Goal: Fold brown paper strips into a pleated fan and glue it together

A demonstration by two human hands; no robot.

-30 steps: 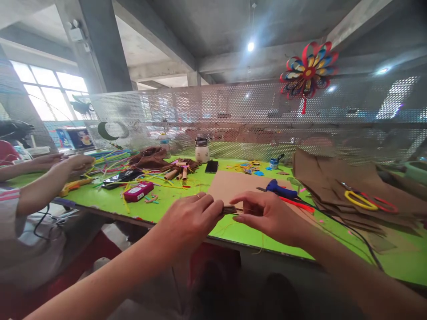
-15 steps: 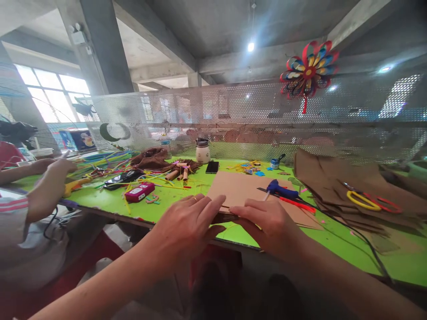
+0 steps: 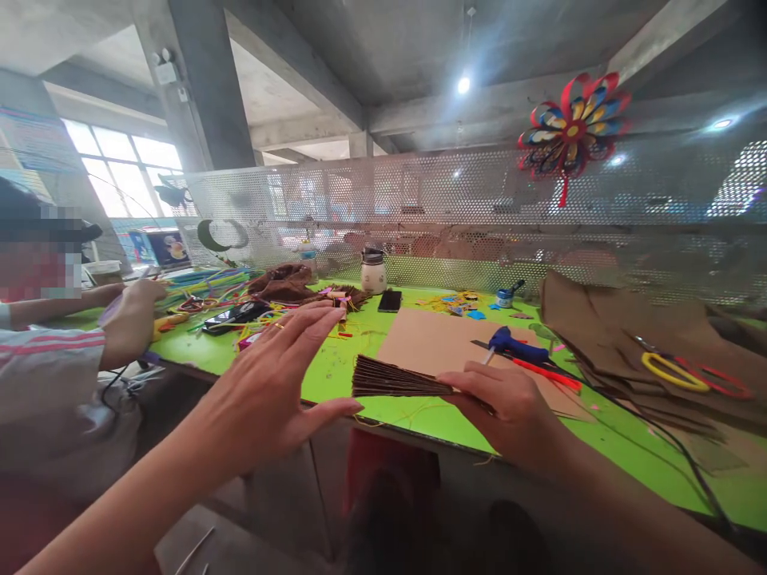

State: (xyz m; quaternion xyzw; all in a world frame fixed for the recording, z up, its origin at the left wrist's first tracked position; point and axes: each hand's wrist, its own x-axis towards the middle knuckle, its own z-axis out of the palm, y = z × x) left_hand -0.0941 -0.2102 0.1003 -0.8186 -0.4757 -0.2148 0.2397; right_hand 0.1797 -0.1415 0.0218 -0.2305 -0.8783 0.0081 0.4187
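Pleated brown paper (image 3: 395, 378), a stack of narrow folds, is pinched at its right end by my right hand (image 3: 500, 399) above the table's front edge. Its left end fans slightly apart. My left hand (image 3: 272, 379) is open to the left of the folds, thumb and fingers spread, holding nothing. Behind the folds lies a flat tan board (image 3: 419, 339). On the board's right side rest a blue glue gun (image 3: 518, 343) and a red-handled tool (image 3: 548, 374).
Brown paper sheets (image 3: 599, 335) with yellow-handled scissors (image 3: 674, 372) lie on the right. A black cord crosses the green table (image 3: 335, 371). A phone (image 3: 390, 301) and a bottle (image 3: 373, 273) stand farther back. At left, another person's arm (image 3: 129, 319) reaches over the table.
My left hand has let go of the folded paper and moved left, opening. My right hand still grips the paper, whose folds now show. The view has shifted left.
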